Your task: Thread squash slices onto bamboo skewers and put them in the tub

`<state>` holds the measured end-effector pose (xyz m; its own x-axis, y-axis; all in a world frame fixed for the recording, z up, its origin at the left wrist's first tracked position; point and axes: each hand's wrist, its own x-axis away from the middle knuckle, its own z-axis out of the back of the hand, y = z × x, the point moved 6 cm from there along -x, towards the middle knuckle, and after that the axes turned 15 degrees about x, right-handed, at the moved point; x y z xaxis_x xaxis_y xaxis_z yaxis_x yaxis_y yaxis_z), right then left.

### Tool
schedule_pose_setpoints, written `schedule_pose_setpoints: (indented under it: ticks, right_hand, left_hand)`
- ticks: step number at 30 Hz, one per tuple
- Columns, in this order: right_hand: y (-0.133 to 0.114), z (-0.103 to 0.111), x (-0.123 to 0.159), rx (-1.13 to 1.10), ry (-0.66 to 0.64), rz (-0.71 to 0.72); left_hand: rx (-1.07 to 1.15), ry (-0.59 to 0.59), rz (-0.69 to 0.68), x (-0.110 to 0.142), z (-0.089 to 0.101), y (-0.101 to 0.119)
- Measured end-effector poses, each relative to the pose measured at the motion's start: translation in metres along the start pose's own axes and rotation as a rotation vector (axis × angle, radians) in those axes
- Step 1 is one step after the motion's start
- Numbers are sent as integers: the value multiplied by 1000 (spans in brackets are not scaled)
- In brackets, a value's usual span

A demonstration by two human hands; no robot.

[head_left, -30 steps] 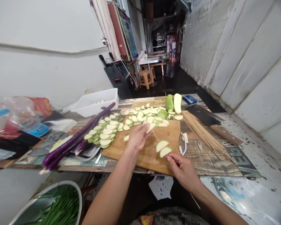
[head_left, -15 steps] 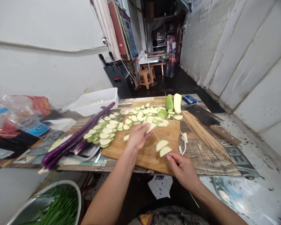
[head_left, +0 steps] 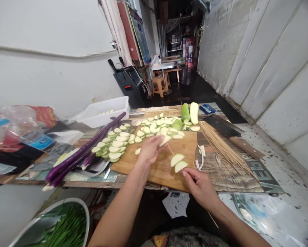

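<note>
My right hand [head_left: 201, 185] is closed around a thin wooden skewer [head_left: 213, 220], whose blunt end sticks out below the wrist. Two half-round zucchini slices [head_left: 181, 166] are threaded on it, just past my fingers. Between its fingers my left hand [head_left: 151, 150] pinches another zucchini slice [head_left: 165, 140], and the skewer's far end reaches up to that slice. Whether the tip has pierced it I cannot tell. Both hands are above a wooden cutting board [head_left: 154, 171]. Many cut zucchini slices [head_left: 121, 139] lie across the board's far side and to its left.
Right of the board lie a bundle of skewers [head_left: 223, 147] and a cleaver [head_left: 222, 127]. Two zucchini pieces [head_left: 194, 114] sit at the back. Long purple eggplants [head_left: 87, 147] and a white plastic bin [head_left: 105, 111] are on the left. A metal bowl of green stalks [head_left: 63, 223] stands below.
Almost nothing differs. Both hands keep their places, and the two threaded slices have shifted only very slightly.
</note>
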<state>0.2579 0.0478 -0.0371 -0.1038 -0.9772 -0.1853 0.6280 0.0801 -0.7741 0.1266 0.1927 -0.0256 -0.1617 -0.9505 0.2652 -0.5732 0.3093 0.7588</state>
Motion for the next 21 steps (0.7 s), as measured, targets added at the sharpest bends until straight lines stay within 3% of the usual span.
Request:
schedule_pose_setpoints:
  ticks: [14,21]
  right_hand:
    - [-1,-1,-1,31,0,-14]
    - [-1,-2,-1,45,32,-6]
  left_hand:
    - [-77,-24,28,2,-8,0]
    - [231,35,314,1,-15,-22]
